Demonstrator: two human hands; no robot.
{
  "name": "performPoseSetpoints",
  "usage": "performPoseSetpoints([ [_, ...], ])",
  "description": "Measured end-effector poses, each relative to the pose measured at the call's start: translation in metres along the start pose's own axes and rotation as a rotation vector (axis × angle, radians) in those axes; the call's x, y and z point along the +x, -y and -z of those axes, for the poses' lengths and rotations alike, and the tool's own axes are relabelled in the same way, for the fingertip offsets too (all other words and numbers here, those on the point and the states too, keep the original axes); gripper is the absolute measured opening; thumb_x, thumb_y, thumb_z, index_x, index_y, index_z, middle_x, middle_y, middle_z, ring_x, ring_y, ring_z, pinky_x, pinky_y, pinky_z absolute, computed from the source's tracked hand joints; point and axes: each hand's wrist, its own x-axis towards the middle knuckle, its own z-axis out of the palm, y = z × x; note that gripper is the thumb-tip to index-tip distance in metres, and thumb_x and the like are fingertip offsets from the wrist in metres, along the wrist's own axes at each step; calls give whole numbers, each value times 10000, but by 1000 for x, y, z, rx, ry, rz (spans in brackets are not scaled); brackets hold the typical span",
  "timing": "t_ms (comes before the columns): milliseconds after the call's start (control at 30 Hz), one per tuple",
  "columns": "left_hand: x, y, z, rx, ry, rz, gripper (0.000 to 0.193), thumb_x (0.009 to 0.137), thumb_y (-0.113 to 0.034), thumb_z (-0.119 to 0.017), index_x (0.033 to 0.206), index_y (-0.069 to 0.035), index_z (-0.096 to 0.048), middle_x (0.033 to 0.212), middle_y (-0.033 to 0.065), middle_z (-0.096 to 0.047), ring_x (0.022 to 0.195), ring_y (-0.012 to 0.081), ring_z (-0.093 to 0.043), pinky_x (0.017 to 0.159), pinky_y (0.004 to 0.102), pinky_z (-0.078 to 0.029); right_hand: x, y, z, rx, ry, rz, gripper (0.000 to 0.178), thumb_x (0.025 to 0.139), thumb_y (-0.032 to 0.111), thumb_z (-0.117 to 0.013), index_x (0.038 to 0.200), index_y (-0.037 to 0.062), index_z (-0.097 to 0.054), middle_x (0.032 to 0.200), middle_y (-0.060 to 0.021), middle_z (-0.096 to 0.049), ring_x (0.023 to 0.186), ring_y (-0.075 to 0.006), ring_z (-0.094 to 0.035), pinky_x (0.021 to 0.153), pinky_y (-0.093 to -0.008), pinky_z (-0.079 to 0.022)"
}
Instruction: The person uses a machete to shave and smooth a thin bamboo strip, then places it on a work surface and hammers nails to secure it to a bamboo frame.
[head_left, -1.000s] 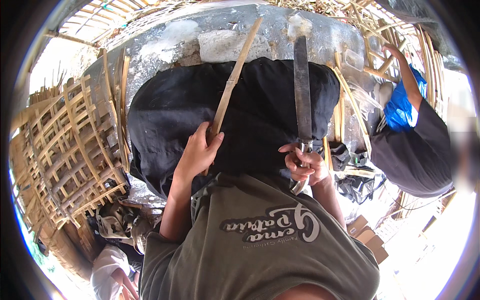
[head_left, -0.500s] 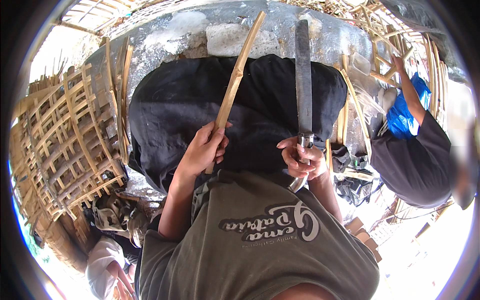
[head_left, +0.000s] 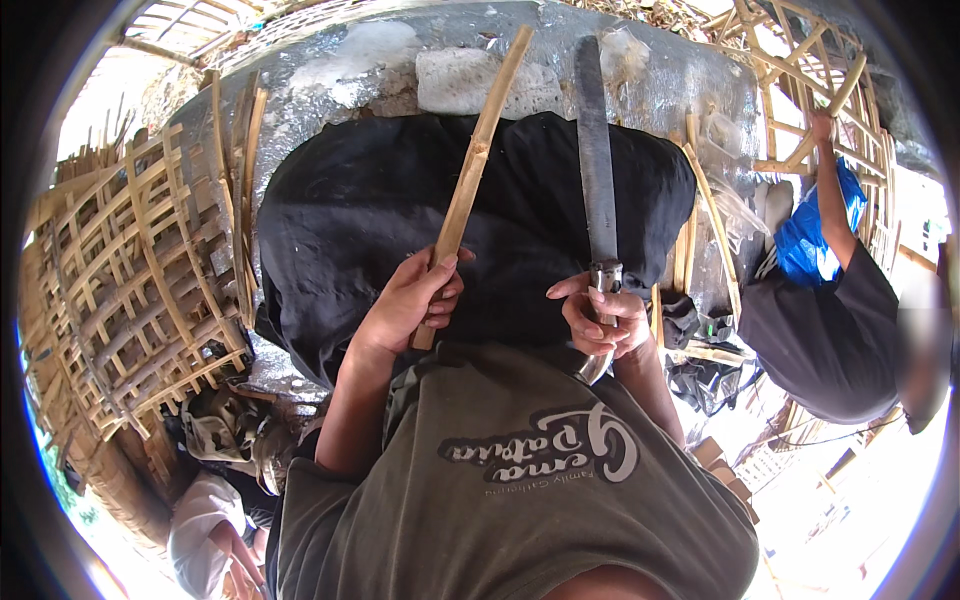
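Since half a second ago, the tip of the long knife point(head_left: 596, 150) has swung slightly left, toward the bamboo strip point(head_left: 478, 150); at the right, a co-worker's hand point(head_left: 822, 125) now has a bamboo frame point(head_left: 795, 85) standing higher in view. The person's left hand point(head_left: 410, 298) is closed around the strip near its lower end, thumb on top and fingers curled behind, the strip slanting up and rightward. The right hand point(head_left: 608, 318) grips the knife's handle, index finger jutting leftward, the blade nearly upright and apart from the strip. Dark, flat and scuffed, the blade contrasts with the pale, straight-grained strip and its knobbly node. Both extend over smooth, creased black cloth point(head_left: 380, 210). Leftward stands a coarse, open-woven bamboo panel point(head_left: 120, 270).
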Motion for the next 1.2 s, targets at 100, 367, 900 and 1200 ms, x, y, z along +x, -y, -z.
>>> performPoseSetpoints([
  [100, 1, 1, -5, 123, -83, -15, 284, 1061, -280, -500, 1243, -63, -528, 735, -62, -410, 567, 11, -348, 462, 184, -302, 8, 5, -9, -25, -19, -43, 448, 1018, 222, -573, 1312, -114, -529, 679, -76, -548, 391, -22, -362, 376, -195, -356],
  [367, 7, 16, -8, 956, -428, -674, 152, 1009, -87, -529, 1097, 36, -511, 797, 233, -643, 655, 397, -627, 559, 433, -451, 50, 43, -64, -1369, -671, -25, 206, 885, 130, -717, 1006, -36, -730, 620, -73, -649, 433, -160, -570, 439, -281, -418],
  [900, -24, -10, -26, 1097, -414, -704, 73, 986, -16, -518, 1016, 30, -471, 745, 299, -598, 736, 499, -601, 588, 544, -439, 90, 145, -93, -2712, -926, -2, 164, 717, 91, -637, 853, 17, -692, 826, -241, -694, 806, -410, -706, 791, -485, -581],
  [1200, -19, -29, -31, 1120, -404, -760, 87, 986, -24, -523, 1011, 30, -460, 754, 290, -594, 736, 498, -599, 587, 541, -433, 103, 125, -89, -2716, -751, 41, 184, 709, 155, -681, 847, 37, -712, 812, -222, -695, 813, -394, -718, 739, -465, -598],
])
